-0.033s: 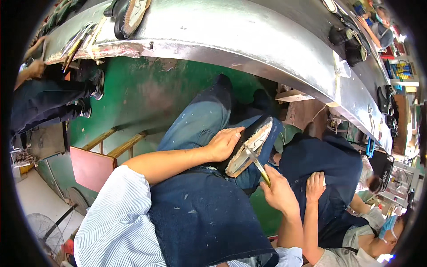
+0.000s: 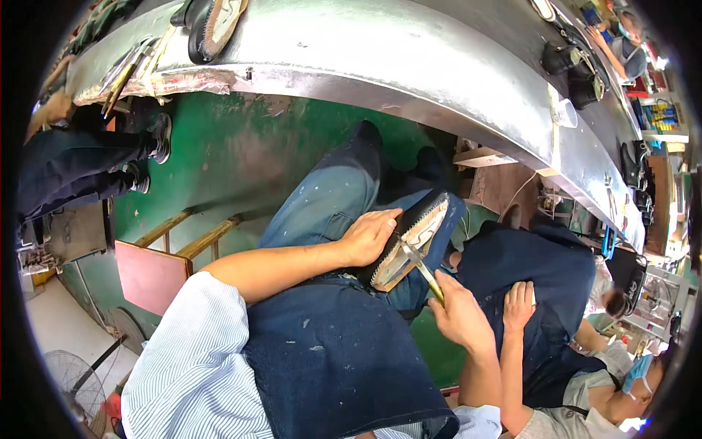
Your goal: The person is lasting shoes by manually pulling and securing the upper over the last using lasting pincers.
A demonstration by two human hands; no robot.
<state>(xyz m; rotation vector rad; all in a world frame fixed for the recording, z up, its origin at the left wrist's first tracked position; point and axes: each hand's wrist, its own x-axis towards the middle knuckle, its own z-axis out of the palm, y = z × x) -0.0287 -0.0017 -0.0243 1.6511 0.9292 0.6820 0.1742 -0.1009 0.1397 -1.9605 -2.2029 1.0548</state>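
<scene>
A black shoe [image 2: 412,245] lies bottom up across my lap, its toothed upper edge folded around a pale, worn-looking underside. My left hand [image 2: 371,238] rests along the shoe's near-left side, fingers together against the black upper, holding it. In my right hand [image 2: 461,311] is a hand tool [image 2: 424,270] with a metal shaft and a yellowish handle. The metal end touches the middle of the shoe's underside; its exact kind is hard to make out. My right fingers are wrapped round the handle.
A metal-topped workbench [image 2: 380,47] runs across the far side, with another dark shoe [image 2: 213,31] and brushes [image 2: 130,73] on it. A pink stool [image 2: 152,276] stands at left, a fan [image 2: 77,380] lower left. A seated co-worker's hand [image 2: 518,304] is close at right.
Hardly anything differs. The shoe and both my hands keep their places, with the tool end still on the underside. The person at far left has shifted a hand slightly.
</scene>
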